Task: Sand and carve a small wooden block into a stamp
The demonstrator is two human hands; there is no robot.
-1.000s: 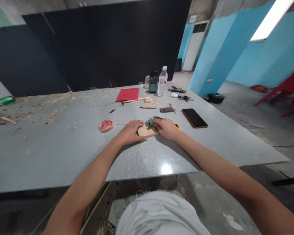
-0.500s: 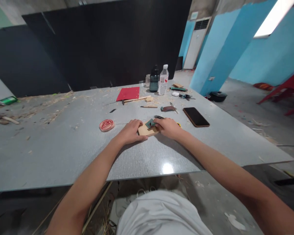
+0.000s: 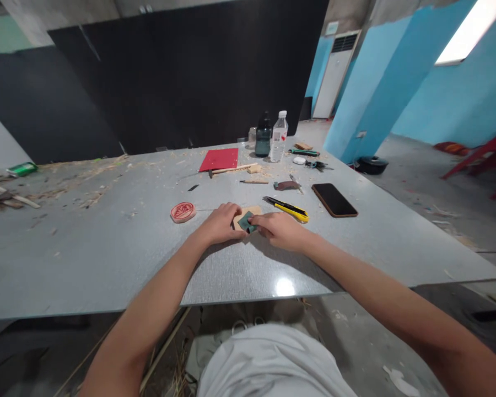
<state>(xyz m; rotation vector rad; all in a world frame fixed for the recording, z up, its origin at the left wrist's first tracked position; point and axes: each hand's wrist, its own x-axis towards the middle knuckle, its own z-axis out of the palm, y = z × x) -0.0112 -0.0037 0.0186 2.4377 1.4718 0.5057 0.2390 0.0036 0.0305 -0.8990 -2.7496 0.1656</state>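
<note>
Gripping pale flat wooden block [image 3: 254,210] w/ L fingers [image 3: 230,208], pressing green squarish sandpaper-like sheet [image 3: 243,221] w/ R fingers [image 3: 261,220]; might skid into L fingers if overpressed.

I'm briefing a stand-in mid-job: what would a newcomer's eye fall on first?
Probably the bright red sheet toward the far side of the grey table. Next, the yellow cutter just beyond the right hand, which holds a green piece on the wooden block.

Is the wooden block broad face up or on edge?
Broad face up: the wooden block shows its wide pale top behind the green sheet.
</note>
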